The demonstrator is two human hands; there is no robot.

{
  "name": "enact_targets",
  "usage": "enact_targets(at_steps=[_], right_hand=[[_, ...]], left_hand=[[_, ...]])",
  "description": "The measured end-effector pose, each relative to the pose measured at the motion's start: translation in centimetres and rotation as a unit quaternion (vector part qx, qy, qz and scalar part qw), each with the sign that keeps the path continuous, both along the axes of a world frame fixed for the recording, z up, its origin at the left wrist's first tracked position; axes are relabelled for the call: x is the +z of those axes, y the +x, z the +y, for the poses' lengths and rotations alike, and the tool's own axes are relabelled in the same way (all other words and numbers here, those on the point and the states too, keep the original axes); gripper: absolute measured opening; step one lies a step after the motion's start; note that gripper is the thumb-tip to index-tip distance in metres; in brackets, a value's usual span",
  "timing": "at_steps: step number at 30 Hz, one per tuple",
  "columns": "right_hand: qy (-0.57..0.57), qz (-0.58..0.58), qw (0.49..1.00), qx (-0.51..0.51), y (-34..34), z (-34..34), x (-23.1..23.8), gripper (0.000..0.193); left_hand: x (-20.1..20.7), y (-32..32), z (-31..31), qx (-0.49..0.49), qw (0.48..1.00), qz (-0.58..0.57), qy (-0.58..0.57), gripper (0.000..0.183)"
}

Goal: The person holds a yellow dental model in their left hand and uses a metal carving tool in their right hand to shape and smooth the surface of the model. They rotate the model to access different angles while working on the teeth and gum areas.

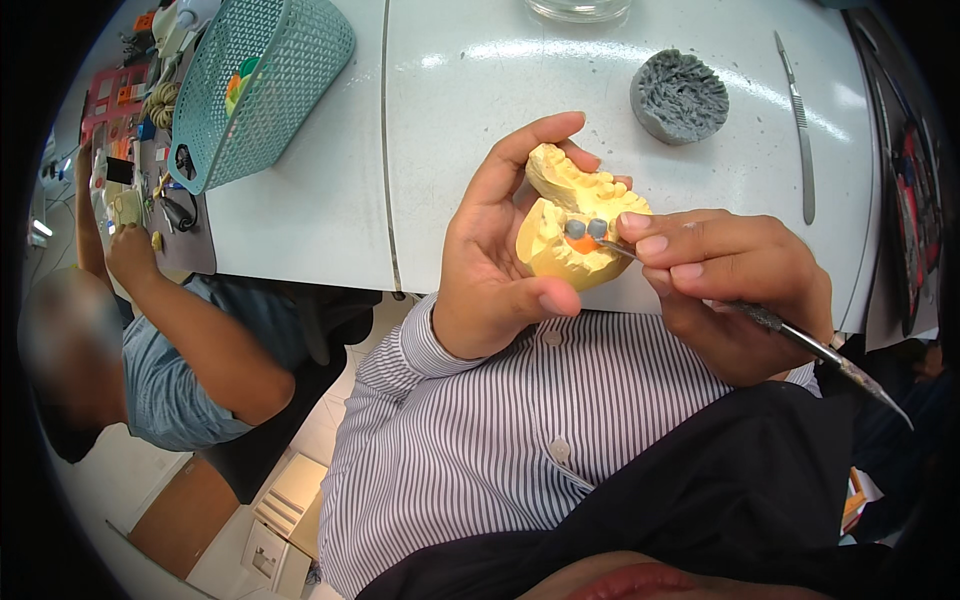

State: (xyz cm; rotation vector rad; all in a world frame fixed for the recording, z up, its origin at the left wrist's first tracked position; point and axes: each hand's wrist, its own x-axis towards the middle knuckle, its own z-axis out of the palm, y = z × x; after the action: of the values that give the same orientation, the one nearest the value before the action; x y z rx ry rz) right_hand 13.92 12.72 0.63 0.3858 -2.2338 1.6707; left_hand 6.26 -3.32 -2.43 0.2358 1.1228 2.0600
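A yellow plaster dental model rests in my left hand, with the fingers curled behind it and the thumb along its near edge. Two grey wax-like tooth caps, a left one and a right one, stand on an orange patch of the model. My right hand pinches a metal double-ended wax carver like a pen. Its working tip reaches the right grey cap; whether it touches cannot be made out. The other, hooked end points down to the right.
A scalpel handle with blade lies at the right of the white table. A grey wax block stands beyond my hands, near a glass dish. A teal basket stands left. A co-worker handles something at the far left.
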Motion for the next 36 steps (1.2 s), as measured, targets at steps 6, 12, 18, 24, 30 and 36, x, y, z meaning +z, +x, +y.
enact_targets(at_steps=[6,12,18,24,30,36], right_hand=[[0.004,0.0,0.999,-0.034,0.0,-0.4,-0.3,0.027],[0.013,-0.003,1.0,-0.016,-0.3,-0.4,-0.3,0.026],[0.001,0.003,1.0,-0.005,0.0,0.1,-0.4,0.026],[0.007,0.008,1.0,-0.017,0.9,0.8,0.5,0.026],[0.015,0.003,1.0,-0.022,-0.3,-0.1,-0.5,0.026],[0.018,0.01,1.0,-0.011,0.1,0.2,-0.1,0.026]], left_hand=[[-0.3,-0.2,-0.2,-0.003,1.0,0.003,-0.006,0.113],[-0.4,-0.3,-0.3,0.0,1.0,0.002,-0.002,0.112],[-0.5,-0.1,0.0,-0.001,1.0,0.002,0.006,0.112],[0.5,1.0,1.2,0.002,1.0,0.003,0.012,0.112],[0.5,1.0,1.1,0.001,1.0,0.007,0.008,0.112],[-0.2,0.3,0.3,0.006,1.0,0.001,0.003,0.111]])
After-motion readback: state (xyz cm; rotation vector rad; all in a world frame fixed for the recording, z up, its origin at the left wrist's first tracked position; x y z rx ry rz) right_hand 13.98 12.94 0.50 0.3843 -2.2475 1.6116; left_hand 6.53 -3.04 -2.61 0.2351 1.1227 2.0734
